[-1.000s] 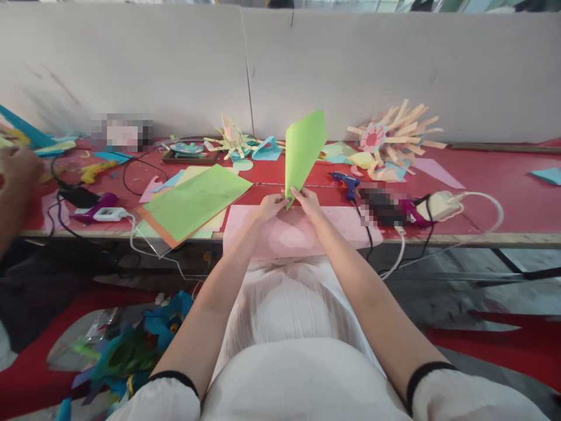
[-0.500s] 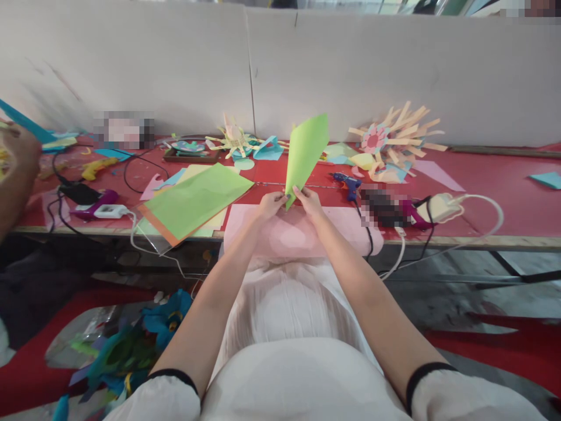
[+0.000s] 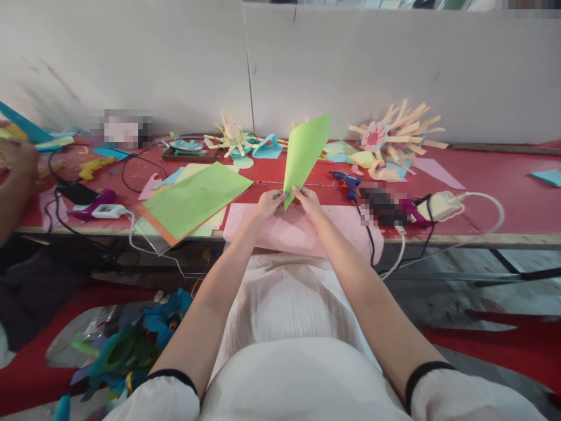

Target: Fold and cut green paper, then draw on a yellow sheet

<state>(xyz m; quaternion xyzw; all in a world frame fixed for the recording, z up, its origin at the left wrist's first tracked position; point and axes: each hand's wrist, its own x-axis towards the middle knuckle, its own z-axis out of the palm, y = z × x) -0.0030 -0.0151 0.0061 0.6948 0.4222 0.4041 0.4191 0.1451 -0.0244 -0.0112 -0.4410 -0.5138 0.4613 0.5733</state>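
Observation:
A light green sheet of paper (image 3: 305, 149), curled into a narrow cone shape, stands up between my hands with its point toward me. My left hand (image 3: 272, 203) pinches the lower tip from the left. On the other side, my right hand (image 3: 308, 202) grips the same tip, thumb on the paper. Beneath both hands lies a pink sheet (image 3: 342, 231) that hangs over the table's front edge. To the left rests a flat green sheet (image 3: 197, 196) on top of orange and pale yellow sheets.
A blue glue gun (image 3: 348, 182) lies right of my hands, near a purple power strip (image 3: 416, 213) with cables. Paper-strip flowers (image 3: 377, 137) stand along the wall. At far left, another person's hand (image 3: 20, 161) is beside a yellow glue gun (image 3: 97, 168).
My hands and the curled green paper have barely moved. At the far left, the other person's hand has shifted lower.

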